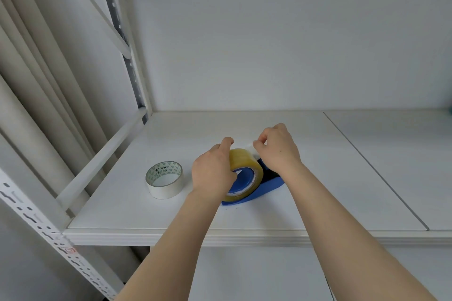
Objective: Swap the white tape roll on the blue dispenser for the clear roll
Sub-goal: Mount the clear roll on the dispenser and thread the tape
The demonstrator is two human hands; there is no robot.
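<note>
The clear, yellowish tape roll point(244, 161) sits on the hub of the blue dispenser point(271, 184), which lies on the white shelf point(305, 203). My left hand point(211, 171) grips the roll's left side. My right hand point(278, 148) pinches the loose end of the clear tape point(250, 147) just above and behind the roll, covering the dispenser's far end. The white tape roll point(164, 179) lies flat on the shelf to the left, apart from both hands, with black handwriting inside its core.
A white metal rack upright point(29, 217) and a diagonal brace point(97, 159) border the shelf on the left. The shelf's front edge point(244, 237) runs below my forearms. A seam point(374, 168) divides the shelf board on the right.
</note>
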